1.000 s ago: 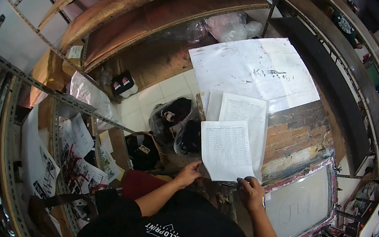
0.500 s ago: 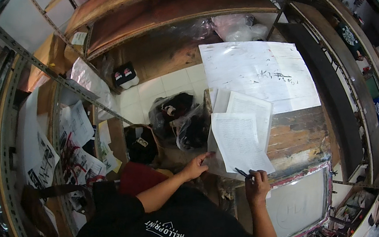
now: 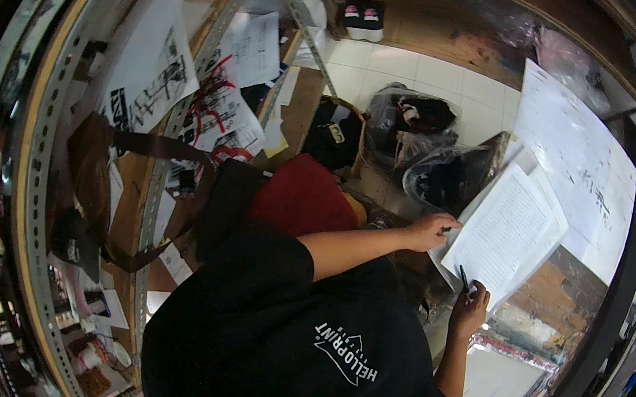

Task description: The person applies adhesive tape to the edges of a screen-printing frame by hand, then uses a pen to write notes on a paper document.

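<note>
We find the worn wooden table [image 3: 563, 289] beyond and to the right of the right hand [image 3: 472, 297], serving, it seems, as a firm backing for the papers. The large white sheet [image 3: 572, 150] lies farther out than both hands, perhaps covering the wood. We see the framed screen [image 3: 500, 386] to the right of the right hand and nearer the body, apart from the papers. The printed sheet [image 3: 504, 226] tops some loose pages [image 3: 551, 225], just right of the left hand [image 3: 429, 233] and just beyond the right. That left hand is at the sheet's left edge, likely to steady it; we cannot tell whether its fingers pinch the paper. The right hand is closed around a dark pen [image 3: 464, 279], its shaft slanting out over the sheet's near part, probably so the text stays readable.
</note>
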### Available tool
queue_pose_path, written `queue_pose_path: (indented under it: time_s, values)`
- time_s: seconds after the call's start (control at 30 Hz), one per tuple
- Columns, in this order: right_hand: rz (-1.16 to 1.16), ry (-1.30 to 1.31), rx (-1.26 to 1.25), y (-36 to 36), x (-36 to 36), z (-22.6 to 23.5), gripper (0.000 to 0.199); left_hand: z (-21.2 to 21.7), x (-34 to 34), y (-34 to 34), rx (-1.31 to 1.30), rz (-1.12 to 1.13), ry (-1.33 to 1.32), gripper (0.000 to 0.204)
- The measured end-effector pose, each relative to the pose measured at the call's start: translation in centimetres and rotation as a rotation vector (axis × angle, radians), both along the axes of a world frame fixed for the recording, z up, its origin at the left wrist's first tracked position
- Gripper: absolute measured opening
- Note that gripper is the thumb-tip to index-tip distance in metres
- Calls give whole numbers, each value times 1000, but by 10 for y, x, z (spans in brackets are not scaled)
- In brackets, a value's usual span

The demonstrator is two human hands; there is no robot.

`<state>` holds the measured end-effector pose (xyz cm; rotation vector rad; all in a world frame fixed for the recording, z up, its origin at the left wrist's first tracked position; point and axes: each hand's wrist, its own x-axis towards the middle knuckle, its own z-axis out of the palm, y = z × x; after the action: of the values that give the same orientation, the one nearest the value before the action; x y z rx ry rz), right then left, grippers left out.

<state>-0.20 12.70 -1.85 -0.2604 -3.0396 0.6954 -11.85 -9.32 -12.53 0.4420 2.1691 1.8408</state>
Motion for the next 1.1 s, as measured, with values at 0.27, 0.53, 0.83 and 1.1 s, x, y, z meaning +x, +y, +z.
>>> queue_pose_path:
  time_s: [0.27,0.53,0.83,1.1]
  values:
    - [-12,-39,-11,6,-6,-37,30,-1,-2,-8,-13,-109,-158,80]
    - [-19,-122,-109,-10,-9,-22,29,4,-5,-106,-419,219,321,50]
    - [-31,-109,-111,4,-4,-31,32,32,-23,-397,-1066,857,-235,65]
    - [7,-106,-133,6,-8,-36,30,-32,13,-514,-1349,963,-570,111]
